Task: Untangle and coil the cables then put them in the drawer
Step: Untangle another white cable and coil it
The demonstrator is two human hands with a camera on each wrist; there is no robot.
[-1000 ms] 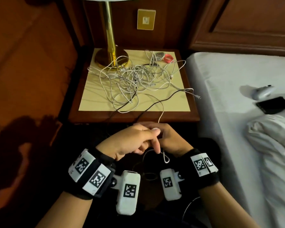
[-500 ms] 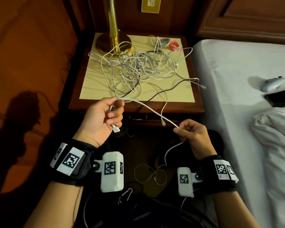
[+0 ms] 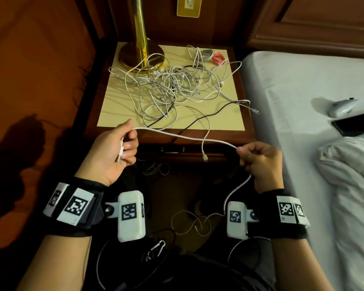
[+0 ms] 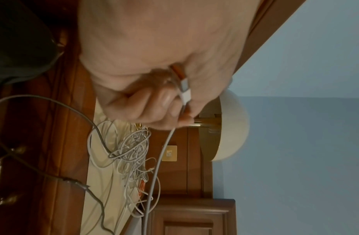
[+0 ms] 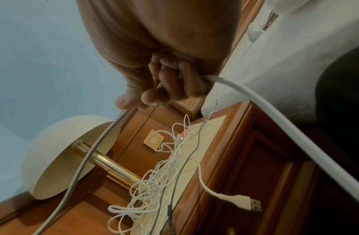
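A white cable (image 3: pixel 189 138) stretches between my two hands in front of the nightstand. My left hand (image 3: pixel 122 143) pinches its plug end (image 4: pixel 185 92), the connector lying against my curled fingers. My right hand (image 3: pixel 252 158) grips the cable farther along (image 5: pixel 230 84), and the rest hangs down to loose loops (image 3: pixel 193 224) on the floor. A tangle of white and black cables (image 3: pixel 172 87) lies on the nightstand top (image 3: pixel 114 110), with a small red coil (image 3: pixel 219 58) at the back. The closed drawer front (image 3: pixel 177 150) is just beyond my hands.
A brass lamp (image 3: pixel 140 47) stands at the nightstand's back left. A loose white USB plug (image 3: pixel 204 158) dangles over the front edge. The bed (image 3: pixel 303 97) lies to the right with a black phone (image 3: pixel 354 127) and a white object (image 3: pixel 343 106) on it.
My hands were together a second ago. They have pulled apart, left hand going left and up with the plug end, right hand sliding right along the cable, which now spans between them.
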